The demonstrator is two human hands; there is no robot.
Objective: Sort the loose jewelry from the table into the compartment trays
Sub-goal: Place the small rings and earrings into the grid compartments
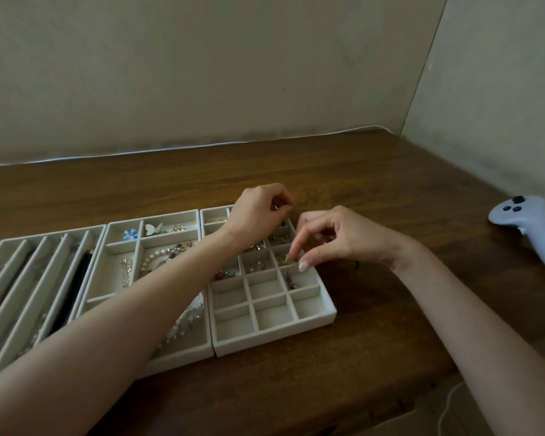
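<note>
Head view: our right hand is pinching a gold piece inside the grid tray's right-hand column. Our left hand is curling above the tray's far end; we cannot tell whether it is holding anything.

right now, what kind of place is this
Probably a home desk in a room corner: a wooden table against plain walls, jewelry trays laid out, and a game controller off to the side.

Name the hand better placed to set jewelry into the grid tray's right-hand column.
Right. The right hand has its fingertips down at a compartment there in the grid tray. The left hand sits curled over the far end, its forearm crossing the middle tray.
</note>
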